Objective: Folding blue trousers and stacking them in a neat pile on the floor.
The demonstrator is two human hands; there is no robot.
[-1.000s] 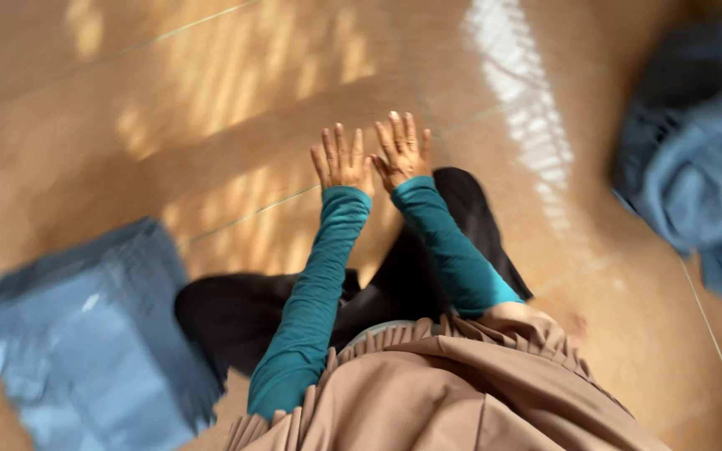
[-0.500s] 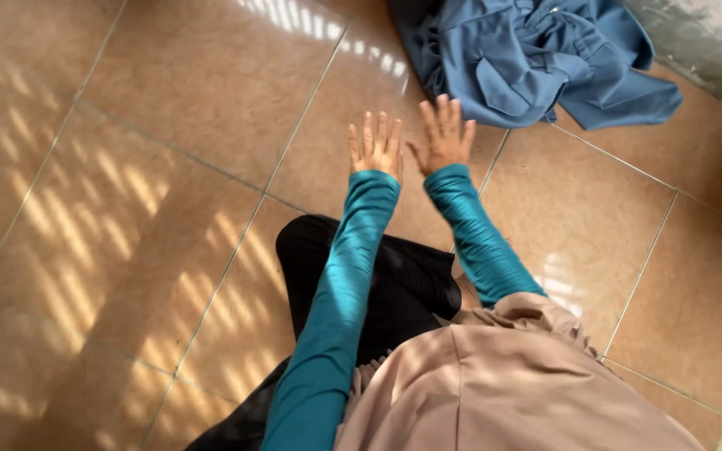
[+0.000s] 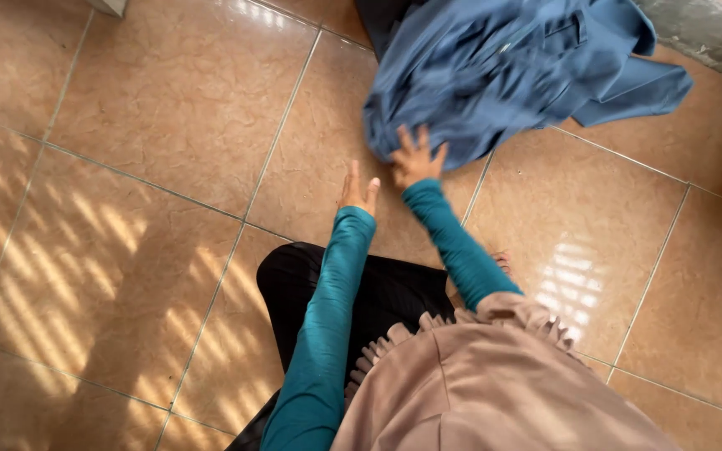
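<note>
On tan floor tiles (image 3: 152, 108), right hand (image 3: 415, 159) touches blue garment (image 3: 503, 67).

Glossy tan ceramic floor tiles (image 3: 152, 108) carry striped bands of sunlight (image 3: 52, 250) at left; a rough grey concrete wall base (image 3: 712, 29) edges the upper right corner.

A blue garment (image 3: 503, 71), seemingly a shirt of plain cloth with a pocket and a sleeve showing, lies crumpled and bunched on the tan tiled floor (image 3: 169, 108). Its lower edge sits at a grout line of that floor, the sleeve spread out flat toward the grey wall base.
</note>
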